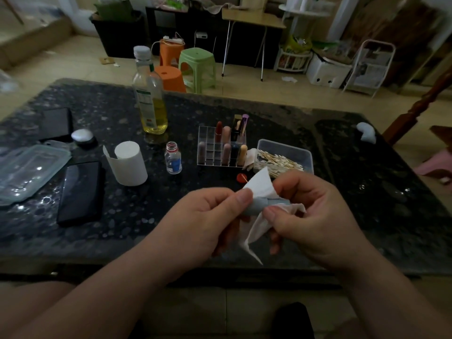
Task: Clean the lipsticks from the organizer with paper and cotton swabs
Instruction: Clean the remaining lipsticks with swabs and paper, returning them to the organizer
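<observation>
Before you, the dark speckled stone table (146, 216) carries a clear bottle of yellow oil (151, 101), a white paper roll (130, 165), a clear gridded organizer (208, 143) and a clear plastic box of cotton swabs (283, 146).

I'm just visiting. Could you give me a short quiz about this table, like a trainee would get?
1. True or false: the left hand holds a grey-blue lipstick.
2. What does the right hand pinch around it? A) paper B) sponge C) glove
3. Fill in: the cotton swab box stands to the organizer's ____.
Key: 1 true; 2 A; 3 right.
</observation>
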`<state>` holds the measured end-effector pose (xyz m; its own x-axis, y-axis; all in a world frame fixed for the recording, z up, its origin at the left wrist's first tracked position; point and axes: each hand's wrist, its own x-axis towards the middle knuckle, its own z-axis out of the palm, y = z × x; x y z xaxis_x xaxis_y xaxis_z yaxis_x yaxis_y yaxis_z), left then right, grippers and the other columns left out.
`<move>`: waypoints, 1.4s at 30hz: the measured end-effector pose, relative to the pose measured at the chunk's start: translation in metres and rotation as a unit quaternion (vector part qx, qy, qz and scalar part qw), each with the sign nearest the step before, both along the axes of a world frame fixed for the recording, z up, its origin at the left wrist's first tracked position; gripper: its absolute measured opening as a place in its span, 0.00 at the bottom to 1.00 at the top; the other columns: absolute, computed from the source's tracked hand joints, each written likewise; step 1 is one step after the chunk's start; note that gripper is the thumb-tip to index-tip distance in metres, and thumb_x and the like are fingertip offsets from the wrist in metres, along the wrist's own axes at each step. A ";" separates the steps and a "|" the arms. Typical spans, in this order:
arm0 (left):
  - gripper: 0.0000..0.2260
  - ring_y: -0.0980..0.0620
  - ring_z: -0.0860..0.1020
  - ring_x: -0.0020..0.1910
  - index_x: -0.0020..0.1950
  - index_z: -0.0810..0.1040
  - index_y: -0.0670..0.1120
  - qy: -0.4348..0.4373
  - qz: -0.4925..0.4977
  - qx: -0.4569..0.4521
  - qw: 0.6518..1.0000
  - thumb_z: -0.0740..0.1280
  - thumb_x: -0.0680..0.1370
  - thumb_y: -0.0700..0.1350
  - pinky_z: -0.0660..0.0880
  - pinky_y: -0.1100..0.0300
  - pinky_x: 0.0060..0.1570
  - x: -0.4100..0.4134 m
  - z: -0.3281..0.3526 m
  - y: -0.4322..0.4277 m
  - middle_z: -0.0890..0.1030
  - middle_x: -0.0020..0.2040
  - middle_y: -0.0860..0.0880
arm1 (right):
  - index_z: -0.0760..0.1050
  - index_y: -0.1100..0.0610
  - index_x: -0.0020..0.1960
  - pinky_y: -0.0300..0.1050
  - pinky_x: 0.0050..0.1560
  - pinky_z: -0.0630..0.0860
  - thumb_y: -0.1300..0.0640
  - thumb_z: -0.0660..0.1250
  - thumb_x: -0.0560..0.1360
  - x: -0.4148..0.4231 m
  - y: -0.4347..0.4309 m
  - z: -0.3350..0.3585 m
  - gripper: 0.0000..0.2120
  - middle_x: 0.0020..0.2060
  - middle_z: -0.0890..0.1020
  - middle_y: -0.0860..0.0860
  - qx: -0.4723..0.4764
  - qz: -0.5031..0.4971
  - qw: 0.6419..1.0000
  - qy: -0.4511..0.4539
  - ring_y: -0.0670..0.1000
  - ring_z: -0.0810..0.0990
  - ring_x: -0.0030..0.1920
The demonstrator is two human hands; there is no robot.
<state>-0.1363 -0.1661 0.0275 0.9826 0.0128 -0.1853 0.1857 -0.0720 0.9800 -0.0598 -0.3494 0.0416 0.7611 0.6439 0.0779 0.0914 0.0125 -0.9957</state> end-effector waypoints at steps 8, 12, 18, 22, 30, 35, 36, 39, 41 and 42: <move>0.19 0.39 0.81 0.43 0.51 0.85 0.46 0.077 -0.038 -0.112 0.990 0.64 0.77 0.60 0.77 0.52 0.44 0.008 -0.019 -0.002 0.84 0.46 0.39 | 0.82 0.50 0.41 0.38 0.23 0.73 0.59 0.77 0.69 0.008 0.000 -0.009 0.05 0.36 0.83 0.55 -0.031 -0.019 0.998 0.059 0.49 0.77 0.27; 0.12 0.39 0.83 0.53 0.54 0.85 0.52 0.013 -0.046 -0.059 0.997 0.66 0.77 0.55 0.80 0.45 0.53 0.017 -0.022 0.000 0.86 0.52 0.45 | 0.83 0.54 0.38 0.37 0.22 0.68 0.59 0.76 0.70 0.017 0.005 -0.015 0.04 0.34 0.79 0.59 0.013 -0.018 0.992 0.126 0.49 0.70 0.24; 0.13 0.52 0.82 0.38 0.53 0.83 0.50 -0.005 0.028 -0.030 0.999 0.69 0.72 0.52 0.79 0.55 0.43 0.028 -0.024 0.022 0.87 0.45 0.50 | 0.84 0.55 0.41 0.40 0.27 0.69 0.55 0.72 0.70 0.032 0.009 -0.021 0.04 0.33 0.81 0.54 0.023 -0.127 0.977 0.169 0.51 0.71 0.28; 0.10 0.50 0.81 0.36 0.56 0.81 0.46 0.005 0.122 -0.001 0.993 0.71 0.76 0.47 0.79 0.53 0.41 0.046 -0.042 0.054 0.88 0.47 0.48 | 0.84 0.50 0.45 0.52 0.48 0.79 0.52 0.70 0.77 0.054 0.019 -0.038 0.05 0.43 0.86 0.49 -0.155 -0.244 0.956 0.048 0.53 0.83 0.48; 0.04 0.51 0.81 0.39 0.51 0.83 0.48 0.105 0.221 0.072 0.967 0.74 0.78 0.47 0.78 0.58 0.39 0.078 -0.099 0.097 0.86 0.42 0.47 | 0.75 0.45 0.52 0.37 0.40 0.69 0.60 0.62 0.80 0.090 0.086 -0.084 0.09 0.51 0.77 0.45 -0.382 -0.111 0.916 -0.054 0.41 0.74 0.47; 0.06 0.57 0.82 0.38 0.52 0.82 0.55 0.130 0.185 0.113 0.968 0.74 0.77 0.53 0.76 0.65 0.35 0.081 -0.101 0.114 0.86 0.41 0.53 | 0.75 0.43 0.57 0.49 0.50 0.78 0.57 0.61 0.78 0.094 0.121 -0.105 0.12 0.49 0.79 0.47 -0.427 -0.061 0.901 -0.045 0.49 0.78 0.48; 0.07 0.58 0.83 0.37 0.53 0.82 0.55 0.130 0.177 0.116 0.969 0.75 0.76 0.53 0.76 0.65 0.36 0.081 -0.102 0.117 0.86 0.41 0.54 | 0.75 0.43 0.57 0.49 0.49 0.79 0.55 0.63 0.77 0.094 0.127 -0.106 0.11 0.47 0.80 0.47 -0.436 -0.042 0.898 -0.045 0.48 0.79 0.47; 0.08 0.60 0.82 0.35 0.53 0.83 0.54 0.129 0.169 0.119 0.970 0.75 0.76 0.52 0.76 0.65 0.36 0.081 -0.104 0.124 0.86 0.41 0.54 | 0.75 0.41 0.57 0.49 0.52 0.80 0.45 0.69 0.75 0.092 0.140 -0.111 0.11 0.48 0.81 0.43 -0.461 -0.001 0.883 -0.086 0.44 0.79 0.47; 0.06 0.61 0.81 0.33 0.52 0.83 0.53 0.123 0.166 0.121 0.971 0.76 0.76 0.50 0.76 0.68 0.34 0.081 -0.105 0.126 0.86 0.39 0.53 | 0.75 0.40 0.54 0.47 0.52 0.80 0.42 0.71 0.73 0.092 0.145 -0.116 0.11 0.47 0.80 0.41 -0.464 0.004 0.880 -0.100 0.42 0.79 0.47; 0.06 0.61 0.81 0.33 0.52 0.83 0.53 0.119 0.164 0.120 0.972 0.76 0.76 0.49 0.75 0.69 0.34 0.080 -0.105 0.126 0.86 0.39 0.53 | 0.75 0.40 0.52 0.47 0.51 0.80 0.42 0.72 0.73 0.091 0.148 -0.119 0.10 0.46 0.79 0.40 -0.468 0.003 0.878 -0.103 0.42 0.79 0.47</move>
